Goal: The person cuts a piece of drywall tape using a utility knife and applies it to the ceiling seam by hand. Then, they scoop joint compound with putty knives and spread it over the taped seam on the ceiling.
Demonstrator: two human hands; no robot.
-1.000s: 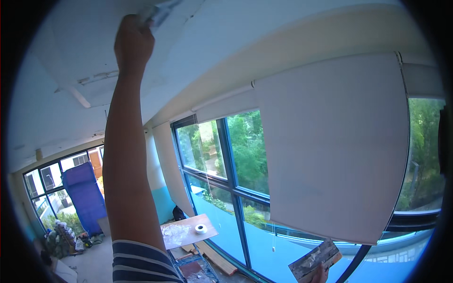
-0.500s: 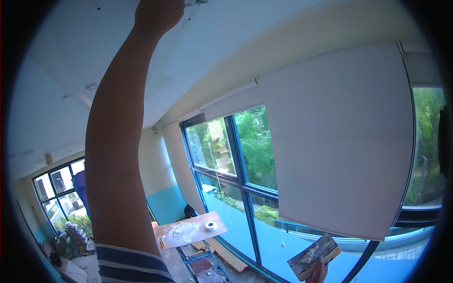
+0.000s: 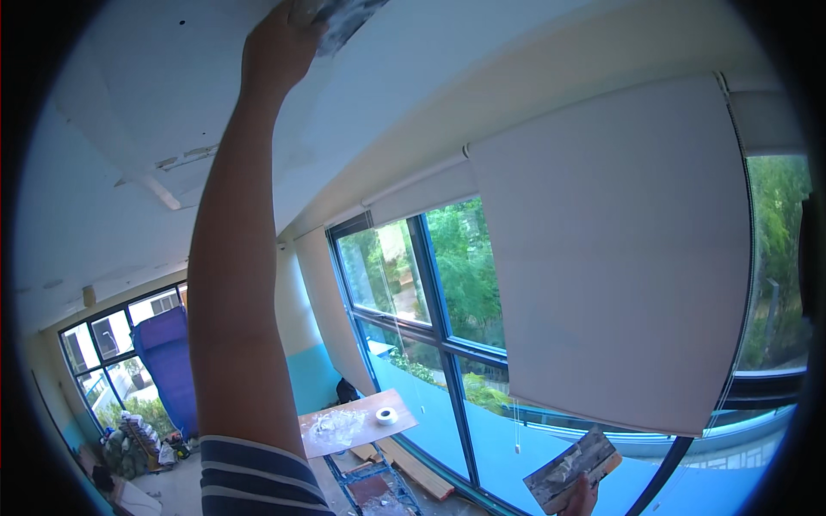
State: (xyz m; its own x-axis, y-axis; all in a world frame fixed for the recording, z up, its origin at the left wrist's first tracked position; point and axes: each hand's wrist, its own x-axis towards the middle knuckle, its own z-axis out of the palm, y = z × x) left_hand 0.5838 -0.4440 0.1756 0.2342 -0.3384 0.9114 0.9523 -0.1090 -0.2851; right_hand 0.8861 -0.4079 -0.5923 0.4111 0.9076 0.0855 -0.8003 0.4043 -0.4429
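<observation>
My left arm stretches up toward the white ceiling (image 3: 387,95). At its end my left hand (image 3: 280,47) is closed on a putty knife, whose wide smeared blade (image 3: 348,21) lies at or close under the ceiling; the top edge of the view cuts part of it off. Low on the right, my right hand (image 3: 583,496) grips another wide putty knife (image 3: 564,469). Its broad metal blade is tilted and streaked with grey-white filler. The right forearm is out of view.
A board tabletop (image 3: 361,434) below bears crumpled clear plastic (image 3: 334,427) and a white tape roll (image 3: 386,416). Beside it are a blue metal frame (image 3: 379,490) and wooden planks (image 3: 417,467). A pale roller blind (image 3: 615,258) covers part of the right-hand windows. Ceiling patches (image 3: 185,157) look chipped.
My left arm has swung to the right in the picture, and the hand has turned so more of its blade shows. My right hand and its putty knife have stayed almost still.
</observation>
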